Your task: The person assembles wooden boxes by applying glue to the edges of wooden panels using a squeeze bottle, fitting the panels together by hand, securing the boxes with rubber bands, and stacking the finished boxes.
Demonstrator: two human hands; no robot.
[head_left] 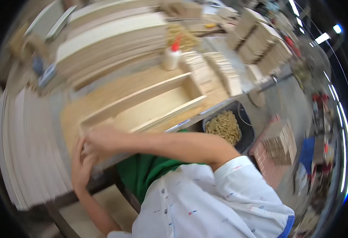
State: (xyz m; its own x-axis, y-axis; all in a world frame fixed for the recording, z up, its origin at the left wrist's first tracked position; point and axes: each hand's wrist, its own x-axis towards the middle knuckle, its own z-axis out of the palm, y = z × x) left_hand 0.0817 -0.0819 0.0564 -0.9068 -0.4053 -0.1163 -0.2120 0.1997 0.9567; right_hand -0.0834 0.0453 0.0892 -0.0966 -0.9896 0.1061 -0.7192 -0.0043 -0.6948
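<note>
A long, shallow wooden box (154, 105) lies open side up on a light wood board (73, 115). At its near-left end, my right hand (104, 139) reaches across, fingers bent and blurred. Against it, by the same end of the box, is my left hand (83, 160), its fingers close together at the corner. Whatever lies between the two hands is hidden and smeared by motion. Behind the box stands a white glue bottle (171, 59) with a red tip. Small wood pieces (197, 65) lie in a row beyond the box's right end.
Stacked boards lie behind (110, 41) and at the left (33, 146). Cut pieces (261, 41) are piled at the back right. Below the table's edge sits a dark bin (247, 139) of tan pieces, with a cardboard box (281, 144) on a pink crate (267, 170) nearby.
</note>
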